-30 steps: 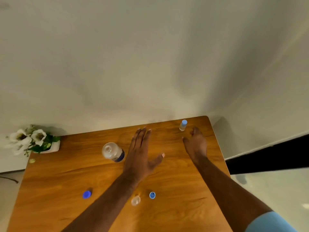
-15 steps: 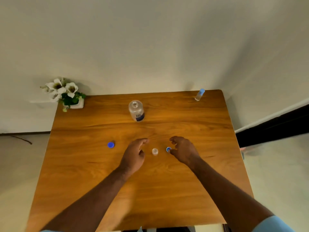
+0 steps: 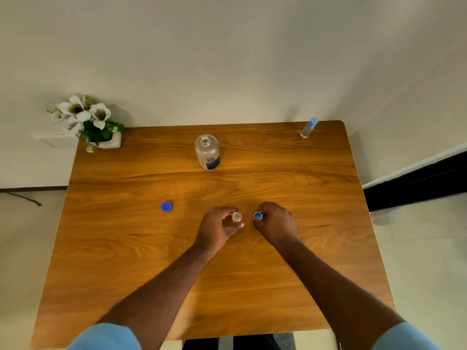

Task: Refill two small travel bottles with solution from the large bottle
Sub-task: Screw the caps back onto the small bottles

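A small clear travel bottle (image 3: 236, 217), uncapped, stands mid-table with my left hand (image 3: 217, 227) wrapped around it. Just to its right my right hand (image 3: 275, 223) pinches a small blue cap (image 3: 258, 216) at the fingertips. The large clear bottle (image 3: 207, 152) with a blue label stands open farther back at the centre. Its round blue cap (image 3: 166, 206) lies on the table to the left. A second small bottle (image 3: 308, 128) with a light blue cap stands at the far right corner.
The wooden table (image 3: 151, 261) sits against a pale wall. A white pot of white flowers (image 3: 88, 122) stands at its far left corner. Floor and a dark baseboard lie beyond the right edge.
Both hands came back from the far side of the table to the middle. My left hand closed around the small open bottle, and my right hand took the small blue cap.
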Tool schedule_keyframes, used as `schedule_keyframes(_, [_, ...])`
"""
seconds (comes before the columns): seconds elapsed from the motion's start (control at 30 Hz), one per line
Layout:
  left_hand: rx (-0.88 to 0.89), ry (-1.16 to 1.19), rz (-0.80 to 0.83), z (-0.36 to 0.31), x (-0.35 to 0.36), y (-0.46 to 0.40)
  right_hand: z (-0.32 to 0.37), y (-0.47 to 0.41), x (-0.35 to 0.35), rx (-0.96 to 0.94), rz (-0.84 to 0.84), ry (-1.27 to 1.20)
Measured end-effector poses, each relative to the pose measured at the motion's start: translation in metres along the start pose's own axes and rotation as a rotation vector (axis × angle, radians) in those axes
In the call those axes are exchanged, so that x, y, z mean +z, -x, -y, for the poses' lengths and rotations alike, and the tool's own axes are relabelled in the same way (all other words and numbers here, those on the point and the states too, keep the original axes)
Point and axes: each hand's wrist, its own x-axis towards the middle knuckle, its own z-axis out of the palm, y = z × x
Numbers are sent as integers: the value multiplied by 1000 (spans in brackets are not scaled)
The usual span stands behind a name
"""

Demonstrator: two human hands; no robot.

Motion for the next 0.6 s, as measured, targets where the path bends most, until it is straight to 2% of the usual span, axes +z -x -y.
schedule_keyframes(0.1, [16,75,-16,-7,-11,4,7,5,-10,14,-20,-170])
schedule_keyframes(0.27, [18,288,-74,-38,-52,12,37,18,-39,-71,-114,-417])
schedule_keyframes(0.6, [301,312,-277,-127,-161,30,158,66,-149,-282,-327,-624])
